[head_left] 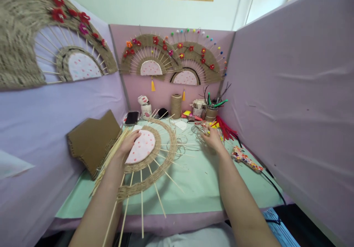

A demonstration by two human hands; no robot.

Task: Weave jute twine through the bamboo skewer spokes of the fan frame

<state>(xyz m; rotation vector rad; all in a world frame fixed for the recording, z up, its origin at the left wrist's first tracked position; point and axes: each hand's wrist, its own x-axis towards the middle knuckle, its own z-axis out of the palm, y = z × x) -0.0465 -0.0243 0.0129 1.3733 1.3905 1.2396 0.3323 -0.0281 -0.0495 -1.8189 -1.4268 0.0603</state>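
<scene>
A half-round fan frame (pixel 169 151) of thin sticks woven with brown twine is held tilted above the table's left half. Its straight edge is gripped by my left hand (pixel 129 143), fingers over the white panel with pink dots (pixel 143 146). Toward the back right, my right hand (pixel 212 138) is closed, its fingertips at a small metal tool (pixel 204 129) that looks like scissors. Loose twine (pixel 181 143) lies between the fan and my right hand.
Bundled sticks (pixel 110 154) and brown cardboard (pixel 94 138) stand left. A phone (pixel 132 118), a twine spool (pixel 176 106) and a tool jar (pixel 211 113) line the back. Right are red stems (pixel 226 129) and a patterned glue gun (pixel 246 159) with its cord.
</scene>
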